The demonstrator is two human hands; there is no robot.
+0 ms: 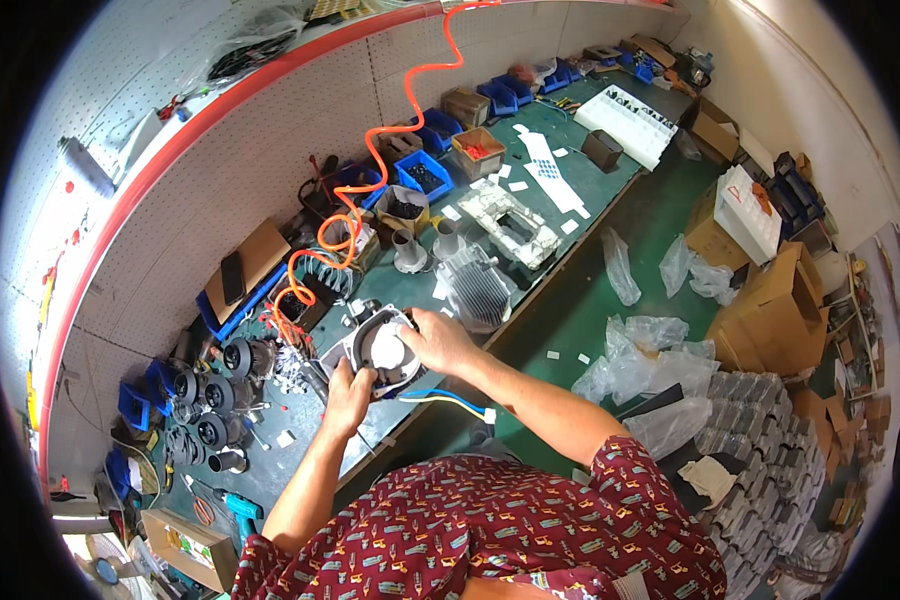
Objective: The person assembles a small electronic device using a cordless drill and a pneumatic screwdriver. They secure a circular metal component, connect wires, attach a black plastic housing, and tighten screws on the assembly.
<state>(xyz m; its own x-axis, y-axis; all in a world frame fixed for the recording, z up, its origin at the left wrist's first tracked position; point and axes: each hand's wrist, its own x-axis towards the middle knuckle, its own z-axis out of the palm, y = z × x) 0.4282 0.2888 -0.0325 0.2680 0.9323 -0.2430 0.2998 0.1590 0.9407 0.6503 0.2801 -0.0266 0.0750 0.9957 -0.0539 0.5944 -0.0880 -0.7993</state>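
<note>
Both my hands grip a grey metal motor housing [407, 372] at the front edge of the bench. Its round opening faces up, with a white disc-shaped part [382, 347] inside. My left hand [348, 398] is closed on the near left rim, thumb on top. My right hand [440, 343] holds the right side, its fingers reaching over the rim by the white disc. Blue and yellow wires [450, 396] ending in a white connector [489, 415] hang out to the right. Just beyond lies a finned grey metal casting [477, 292].
On the green bench [595, 190], several black-and-silver motors [215, 400] stand at left near a teal power drill [242, 508]. Blue bins [425, 172] line the back. An orange coiled hose [370, 140] hangs down. Cartons [770, 310] and plastic bags [640, 365] lie on the floor at right.
</note>
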